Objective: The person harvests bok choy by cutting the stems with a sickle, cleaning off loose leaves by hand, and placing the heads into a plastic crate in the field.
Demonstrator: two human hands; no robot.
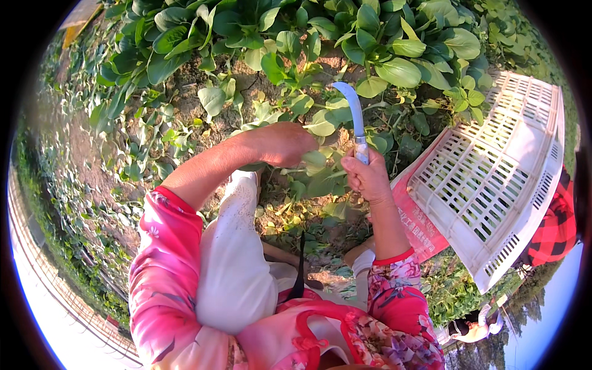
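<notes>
My right hand (370, 178) is closed round the handle of a small curved sickle (354, 108), its blade pointing up and bending left at the tip. Just left of it, my left hand (289, 144) is bent over with the back of the hand up, beside a leafy green (314, 162); its fingers are hidden, so what it holds cannot be told. Loose leaves and low plants lie on the soil below both hands. Tall broad-leaved greens (365, 39) stand in a dense row beyond the hands.
On the right, a white plastic crate (490, 171) stands tilted beside a red woven sack (418, 226) bearing writing. A person in red-and-black checked clothing (552, 226) is behind the crate. Another person (478, 328) bends at lower right. Trampled leaves cover the soil (88, 134) at left.
</notes>
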